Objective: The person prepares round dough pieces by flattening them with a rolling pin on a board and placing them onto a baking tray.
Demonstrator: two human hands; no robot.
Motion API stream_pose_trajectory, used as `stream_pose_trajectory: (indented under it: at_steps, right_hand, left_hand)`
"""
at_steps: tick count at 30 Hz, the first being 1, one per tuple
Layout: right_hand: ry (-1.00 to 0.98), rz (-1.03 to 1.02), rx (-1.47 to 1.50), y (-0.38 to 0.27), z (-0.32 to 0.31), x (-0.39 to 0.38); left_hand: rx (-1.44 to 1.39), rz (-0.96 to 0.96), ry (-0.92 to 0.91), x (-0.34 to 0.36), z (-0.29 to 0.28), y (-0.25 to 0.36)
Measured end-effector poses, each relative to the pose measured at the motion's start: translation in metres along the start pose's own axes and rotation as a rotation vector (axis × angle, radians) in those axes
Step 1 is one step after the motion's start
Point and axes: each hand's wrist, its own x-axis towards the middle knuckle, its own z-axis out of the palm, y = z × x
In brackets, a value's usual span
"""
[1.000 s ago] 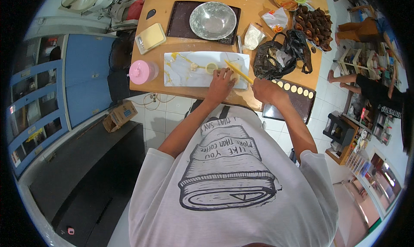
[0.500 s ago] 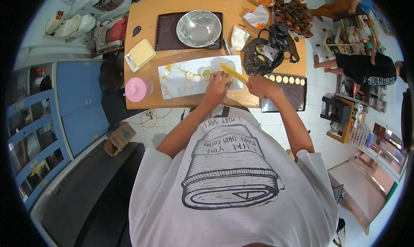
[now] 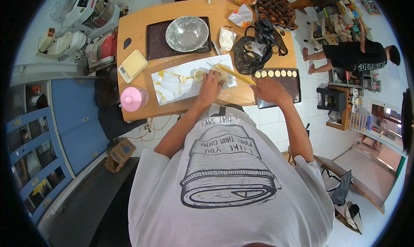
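Observation:
A white marble-patterned board [image 3: 169, 92] lies along the near side of the table. My left hand [image 3: 209, 88] is on it, its fingers curled over a piece of pale dough [image 3: 223, 76] that they partly hide. Left of those fingers sits another pale, round dough piece [image 3: 199, 75]. My right hand [image 3: 271, 92] grips a long yellow knife [image 3: 236, 73], whose blade points up and left across the board beside the dough. Right of the board, a dark tray [image 3: 291, 85] bears a row of several pale dough rounds [image 3: 276, 74].
A floury metal bowl [image 3: 186, 34] rests on a dark tray [image 3: 156, 53] beyond the board. At the left stand a kitchen scale [image 3: 133, 66] and a pink-lidded container [image 3: 133, 99]. A black plastic bag [image 3: 248, 59] lies behind the knife. Another person [image 3: 355, 55] stands at the right.
The whole view has shifted, moving the table slightly left. My left fingers now lie lower and flatter over the dough. The knife is still in my right hand beside it.

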Motion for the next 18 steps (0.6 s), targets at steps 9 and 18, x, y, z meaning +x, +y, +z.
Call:
stream_pose_trajectory:
  at_steps: [9,18]
  right_hand:
    - [0.038,-0.049,-0.148,-0.015,0.000,-0.002]
    - [0.009,-0.060,-0.134,-0.006,0.004,0.006]
  left_hand:
    - [-0.023,0.041,0.028,-0.004,-0.001,-0.004]
    - [-0.050,0.032,0.027,-0.005,-0.002,-0.001]
